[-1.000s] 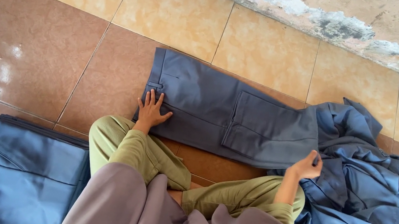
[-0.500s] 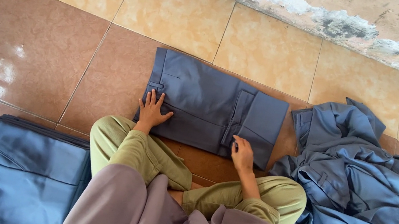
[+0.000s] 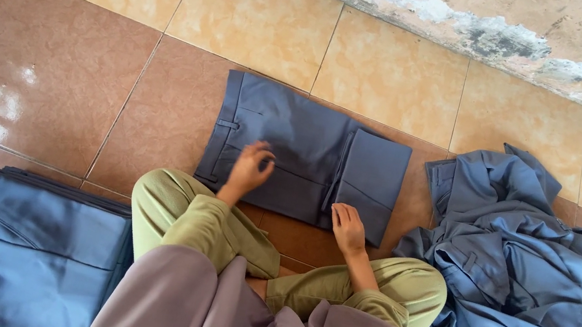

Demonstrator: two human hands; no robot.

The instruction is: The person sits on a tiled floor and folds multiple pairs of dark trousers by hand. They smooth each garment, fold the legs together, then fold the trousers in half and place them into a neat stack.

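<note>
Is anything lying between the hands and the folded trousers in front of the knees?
Nothing visible. The left hand and right hand both rest directly on the folded trousers; the crumpled pile lies apart, to the right.

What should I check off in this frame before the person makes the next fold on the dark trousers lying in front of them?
1. Folded trousers lie flat on the tiled floor: ok.
2. Leg end folded over the right part, edges roughly lined up: ok.
3. Left hand on the trousers near the waistband: fingers look curled and partly lifted; firm contact cannot tell.
4. Right hand rests at the near edge by the folded flap: ok.
5. Floor between the trousers and the loose heap of blue garments: ok, they lie apart.
6. Stack of folded trousers at the person's left looks even: ok, though partly cut off by the frame.
</note>
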